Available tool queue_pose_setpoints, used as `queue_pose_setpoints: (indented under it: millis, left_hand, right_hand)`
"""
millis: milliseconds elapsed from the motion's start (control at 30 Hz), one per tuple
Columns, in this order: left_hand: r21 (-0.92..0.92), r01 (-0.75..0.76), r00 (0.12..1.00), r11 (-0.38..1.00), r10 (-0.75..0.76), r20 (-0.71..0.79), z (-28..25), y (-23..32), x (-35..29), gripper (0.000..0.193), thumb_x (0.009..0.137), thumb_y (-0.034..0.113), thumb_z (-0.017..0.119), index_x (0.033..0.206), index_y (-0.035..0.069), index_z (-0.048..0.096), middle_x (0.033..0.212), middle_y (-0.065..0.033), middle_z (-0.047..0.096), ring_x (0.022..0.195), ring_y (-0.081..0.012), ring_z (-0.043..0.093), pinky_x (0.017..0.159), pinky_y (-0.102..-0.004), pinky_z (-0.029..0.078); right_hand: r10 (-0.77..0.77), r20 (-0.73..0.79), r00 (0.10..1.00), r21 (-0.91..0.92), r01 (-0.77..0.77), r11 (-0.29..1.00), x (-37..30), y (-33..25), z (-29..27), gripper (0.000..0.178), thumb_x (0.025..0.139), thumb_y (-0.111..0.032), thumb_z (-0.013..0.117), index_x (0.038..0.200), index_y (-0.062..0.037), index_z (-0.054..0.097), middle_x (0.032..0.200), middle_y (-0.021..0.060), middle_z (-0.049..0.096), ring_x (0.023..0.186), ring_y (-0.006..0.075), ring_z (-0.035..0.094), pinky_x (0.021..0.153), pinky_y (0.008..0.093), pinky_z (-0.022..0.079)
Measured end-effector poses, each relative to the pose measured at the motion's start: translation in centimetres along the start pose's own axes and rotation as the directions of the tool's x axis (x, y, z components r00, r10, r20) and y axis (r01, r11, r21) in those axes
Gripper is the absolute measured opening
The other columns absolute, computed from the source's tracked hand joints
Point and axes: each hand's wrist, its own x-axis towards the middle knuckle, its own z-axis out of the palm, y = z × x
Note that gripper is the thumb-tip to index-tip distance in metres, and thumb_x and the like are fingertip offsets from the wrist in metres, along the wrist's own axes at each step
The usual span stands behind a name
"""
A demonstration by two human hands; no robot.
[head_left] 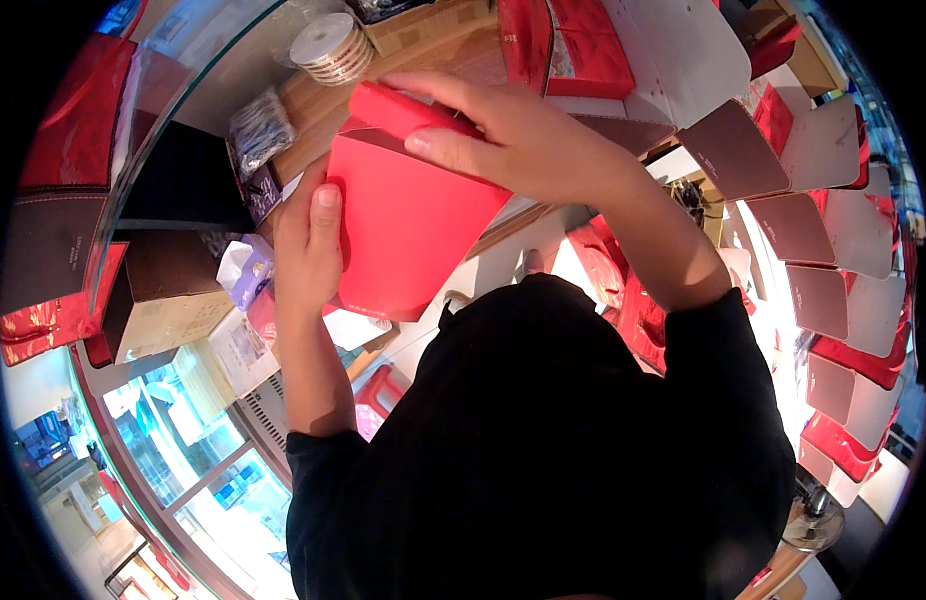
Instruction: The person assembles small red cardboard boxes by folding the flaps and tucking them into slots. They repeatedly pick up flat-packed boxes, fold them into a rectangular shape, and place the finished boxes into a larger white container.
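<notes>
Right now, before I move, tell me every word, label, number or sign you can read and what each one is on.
There is nothing I can quote.
Held red box: faint print near its lower edge, too small to read.
Brown flaps at right: small pale print, too small.
Brown panel at far left: small pale print, too small.
Purple box: pale lettering, too blurred.

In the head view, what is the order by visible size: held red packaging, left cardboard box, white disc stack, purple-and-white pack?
1. Red packaging
2. Left cardboard box
3. White disc stack and purple-and-white pack: too close in apparent size, so I leave these two unranked.
</notes>
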Motion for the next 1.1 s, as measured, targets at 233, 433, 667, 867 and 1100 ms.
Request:
queue_pose_setpoints:
  millis: [233, 433, 667, 867, 1100]
  left_hand:
    - [0.0, -0.017, 1.0, 1.0, 0.017, -0.02, 0.1, 0.4, 0.2, 0.045, 0.094, 0.036, 0.042, 0.116, -0.001, 0.053, 0.103, -0.0182, 0.062, 0.097, -0.0249, 0.059, 0.086, -0.0332, 0.043]
    - [0.091, -0.022, 1.0, 0.996, 0.023, -0.016, 0.0, 0.4, 0.1, 0.044, 0.093, 0.037, 0.044, 0.116, 0.001, 0.054, 0.104, -0.0184, 0.062, 0.098, -0.0271, 0.059, 0.086, -0.034, 0.043]
    - [0.079, 0.03, 1.0, 0.996, -0.031, 0.006, 0.0, 0.5, 0.0, 0.044, 0.092, 0.04, 0.045, 0.115, 0.003, 0.055, 0.095, -0.0178, 0.064, 0.091, -0.0277, 0.062, 0.08, -0.0348, 0.046]
    - [0.154, 0.021, 1.0, 0.988, -0.021, -0.001, 0.2, 0.6, 0.2, 0.045, 0.09, 0.041, 0.048, 0.114, 0.005, 0.056, 0.091, -0.0184, 0.064, 0.088, -0.0313, 0.063, 0.078, -0.0368, 0.047]
    - [0.222, -0.051, 0.999, 0.974, 0.054, -0.005, 0.2, 0.3, 0.5, 0.045, 0.088, 0.041, 0.05, 0.114, 0.005, 0.057, 0.093, -0.0199, 0.064, 0.088, -0.0337, 0.063, 0.078, -0.0378, 0.047]
  right_hand:
    - [-0.149, 0.0, 0.989, -0.1, 0.148, 0.984, -0.4, 0.6, 1.0, 0.05, 0.095, -0.026, 0.041, 0.141, -0.012, 0.03, 0.109, 0.0178, 0.054, 0.097, 0.028, 0.055, 0.084, 0.0338, 0.043]
    - [-0.109, -0.093, 0.99, 0.194, 0.126, 0.973, 0.0, 1.2, 1.7, 0.046, 0.094, -0.025, 0.044, 0.138, -0.0116, 0.037, 0.108, 0.0143, 0.056, 0.09, 0.0192, 0.057, 0.079, 0.0303, 0.046]
    - [-0.033, -0.112, 0.993, 0.135, 0.048, 0.99, -0.2, 0.3, 1.7, 0.043, 0.093, -0.019, 0.043, 0.135, -0.0124, 0.042, 0.105, 0.0126, 0.058, 0.09, 0.0174, 0.057, 0.079, 0.0298, 0.046]
    - [-0.174, -0.204, 0.963, 0.026, 0.183, 0.983, -0.1, 1.1, 2.3, 0.04, 0.088, -0.026, 0.049, 0.125, -0.0113, 0.048, 0.096, 0.0157, 0.058, 0.086, 0.0288, 0.059, 0.08, 0.0363, 0.047]
    - [-0.052, -0.242, 0.969, 0.277, 0.12, 0.953, 0.6, 0.4, 2.0, 0.031, 0.085, -0.024, 0.055, 0.11, -0.0065, 0.053, 0.107, 0.0145, 0.056, 0.097, 0.0246, 0.057, 0.08, 0.035, 0.047]
